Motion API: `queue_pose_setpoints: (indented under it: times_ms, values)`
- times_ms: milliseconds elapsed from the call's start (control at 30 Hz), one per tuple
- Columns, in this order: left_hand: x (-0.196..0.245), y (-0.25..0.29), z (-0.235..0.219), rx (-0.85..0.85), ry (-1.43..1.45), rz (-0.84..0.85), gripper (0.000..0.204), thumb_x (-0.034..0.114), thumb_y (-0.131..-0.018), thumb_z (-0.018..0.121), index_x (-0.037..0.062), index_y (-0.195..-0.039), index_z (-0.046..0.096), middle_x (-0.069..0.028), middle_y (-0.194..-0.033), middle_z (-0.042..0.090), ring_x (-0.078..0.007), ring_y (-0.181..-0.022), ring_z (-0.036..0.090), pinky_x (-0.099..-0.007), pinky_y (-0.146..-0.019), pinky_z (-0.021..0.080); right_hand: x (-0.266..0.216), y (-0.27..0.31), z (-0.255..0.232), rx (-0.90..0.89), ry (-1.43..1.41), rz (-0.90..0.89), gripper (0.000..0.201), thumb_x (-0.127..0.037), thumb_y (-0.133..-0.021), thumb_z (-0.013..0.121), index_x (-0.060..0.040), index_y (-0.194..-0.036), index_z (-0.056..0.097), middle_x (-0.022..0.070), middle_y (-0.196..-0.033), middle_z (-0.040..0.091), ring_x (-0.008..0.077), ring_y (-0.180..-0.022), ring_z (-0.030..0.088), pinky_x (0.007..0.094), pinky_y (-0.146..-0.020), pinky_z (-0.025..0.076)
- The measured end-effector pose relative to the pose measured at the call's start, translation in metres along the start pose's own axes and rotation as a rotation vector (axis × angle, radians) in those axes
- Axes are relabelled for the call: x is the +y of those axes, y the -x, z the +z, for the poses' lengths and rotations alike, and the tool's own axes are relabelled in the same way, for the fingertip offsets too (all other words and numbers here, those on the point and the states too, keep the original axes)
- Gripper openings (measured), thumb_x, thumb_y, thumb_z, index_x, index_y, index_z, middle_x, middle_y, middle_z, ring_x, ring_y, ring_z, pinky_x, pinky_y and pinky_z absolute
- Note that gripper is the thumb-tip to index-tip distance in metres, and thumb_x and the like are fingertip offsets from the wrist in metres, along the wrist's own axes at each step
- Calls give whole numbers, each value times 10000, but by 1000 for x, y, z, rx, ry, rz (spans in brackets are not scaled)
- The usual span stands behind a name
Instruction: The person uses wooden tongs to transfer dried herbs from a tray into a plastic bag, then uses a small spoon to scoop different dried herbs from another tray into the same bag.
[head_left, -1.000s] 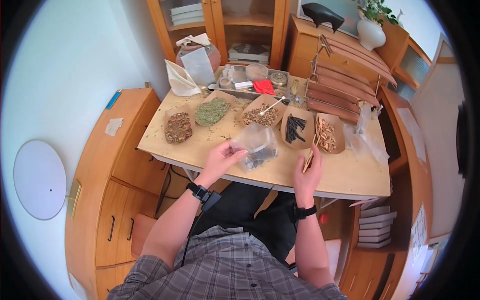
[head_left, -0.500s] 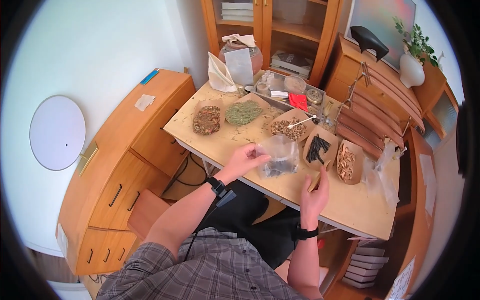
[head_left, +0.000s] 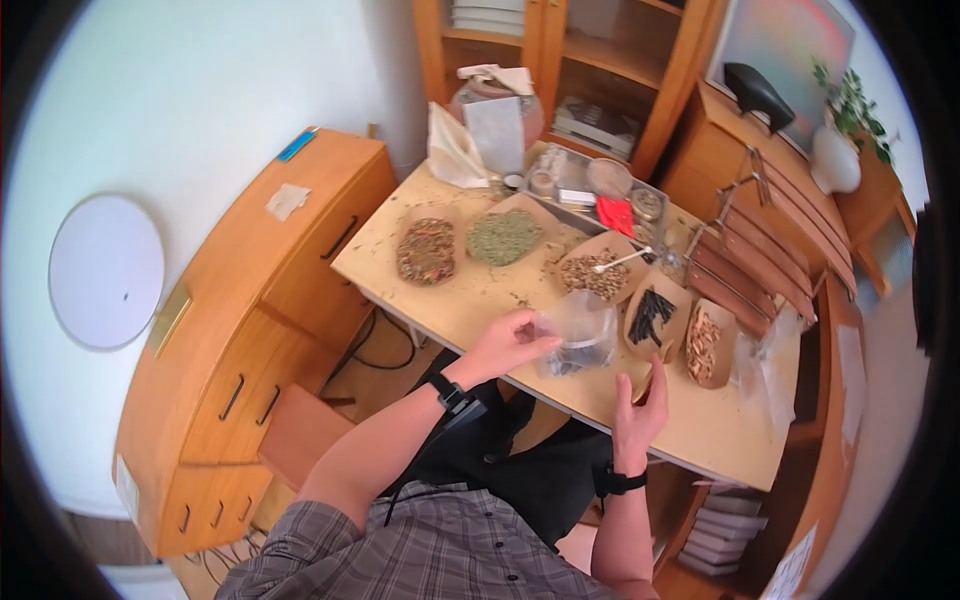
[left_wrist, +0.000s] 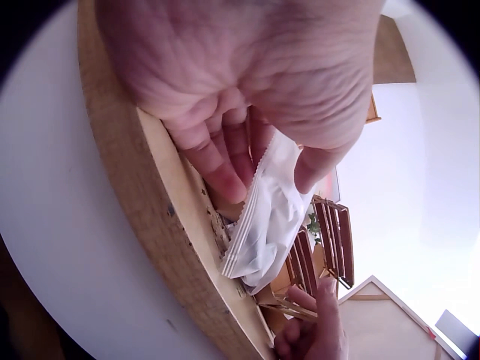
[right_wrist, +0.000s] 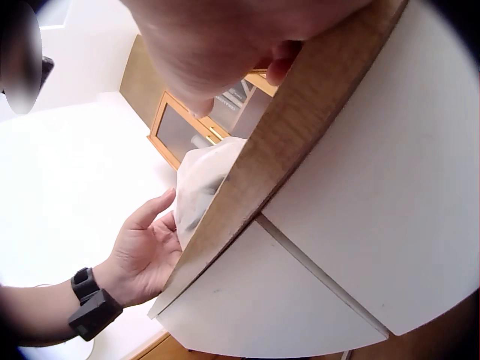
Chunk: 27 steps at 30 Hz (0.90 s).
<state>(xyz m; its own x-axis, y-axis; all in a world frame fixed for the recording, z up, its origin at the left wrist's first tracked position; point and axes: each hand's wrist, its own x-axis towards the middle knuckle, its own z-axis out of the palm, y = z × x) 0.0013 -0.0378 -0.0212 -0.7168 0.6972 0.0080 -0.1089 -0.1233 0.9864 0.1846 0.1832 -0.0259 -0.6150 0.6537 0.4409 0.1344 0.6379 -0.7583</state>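
My left hand pinches the edge of a translucent plastic pouch between thumb and fingers; some dark pieces show low inside it. In the left wrist view the pouch hangs with its ridged edge beside the fingertips. My right hand holds slim wooden tweezers, just in front of a brown paper tray of black sticks. To the right of that tray is one with reddish-brown chips. Behind the pouch, a tray of brown bits has a white spoon across it.
Trays of green herb and mixed reddish-brown material stand at the table's left. Behind are a grey box with small containers and a red packet. Crumpled plastic and a slatted brown rack occupy the right side.
The head view has swung left, so the table sits further right in it. The left hand keeps its pinch on the pouch, and the right hand still holds the tweezers near the black sticks.
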Motion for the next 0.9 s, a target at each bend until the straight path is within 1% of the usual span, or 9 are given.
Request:
queue_pose_setpoints:
  times_ms: [167, 233, 300, 367, 567, 700, 767, 833, 900]
  values:
    - [1, -4, -12, -87, -30, -22, 178, 75, -1059, 805, 4, -1203, 728, -13, -1159, 740, -93, -1063, 724, -267, -945, 592, -11, -4, -3, 42, 94, -41, 658, -192, -965, 868, -8, -1545, 618, 193, -1200, 709, 354, -1058, 697, 445, -923, 563]
    - [2, -5, -15, -100, -140, -19, 172, 64, -1052, 809, 4, -1193, 731, -17, -1163, 743, -94, -1066, 726, -265, -955, 590, -17, -6, -5, 41, 102, 48, 617, -121, -977, 829, 13, -1541, 617, 200, -1309, 717, 337, -1162, 712, 416, -1039, 556]
    - [0, -6, -17, -158, -130, -20, 161, 55, -1048, 810, 10, -1184, 736, -15, -1158, 747, -91, -1042, 720, -264, -936, 589, -12, -3, -5, 11, 174, -26, 757, -266, -919, 905, -32, -1570, 599, 180, -1098, 668, 375, -987, 670, 448, -877, 560]
    - [-9, -6, -21, -140, -107, 54, 166, 52, -1048, 808, 19, -1195, 737, -10, -1135, 750, -85, -1020, 715, -266, -905, 592, -26, -9, -7, -41, 270, -30, 886, -410, -879, 937, -41, -1601, 580, 182, -1057, 641, 385, -943, 655, 461, -841, 562]
    - [-3, -5, -20, -71, -239, 90, 105, 78, -1027, 833, 17, -1068, 759, -11, -994, 741, -86, -898, 695, -271, -819, 571, -58, 5, -33, -219, 413, 67, 1042, -556, -884, 892, -37, -1683, 471, 204, -1085, 609, 404, -1003, 619, 477, -944, 540]
    - [-1, -7, -27, -117, -211, 37, 96, 45, -1037, 813, 17, -1103, 750, -13, -1054, 736, -87, -967, 687, -265, -878, 557, -59, 38, -90, -74, 382, 211, 877, -424, -927, 889, -30, -1624, 532, 192, -1126, 646, 371, -1045, 650, 444, -963, 550]
    - [-2, -7, -28, -146, -181, 30, 92, 28, -1053, 785, 5, -1123, 730, -26, -1056, 741, -96, -970, 691, -271, -898, 556, -57, 61, -121, 135, 523, 249, 503, -227, -998, 827, -14, -1432, 686, 128, -1037, 676, 280, -985, 679, 402, -879, 564]
    - [1, -7, -26, -162, -155, 31, 89, 11, -1068, 756, -7, -1142, 710, -39, -1058, 747, -104, -974, 694, -276, -917, 555, -36, 101, -154, 307, 470, 442, 333, -231, -1028, 809, 5, -1256, 752, 132, -1010, 706, 275, -897, 704, 398, -830, 575]
    - [5, -6, -24, -138, -123, 2, 93, 1, -1070, 745, -18, -1149, 702, -49, -1060, 747, -113, -979, 693, -279, -917, 555, -11, 156, -191, 181, 650, 783, 372, -326, -1059, 764, 32, -1161, 762, 195, -1016, 756, 311, -921, 744, 415, -850, 585]
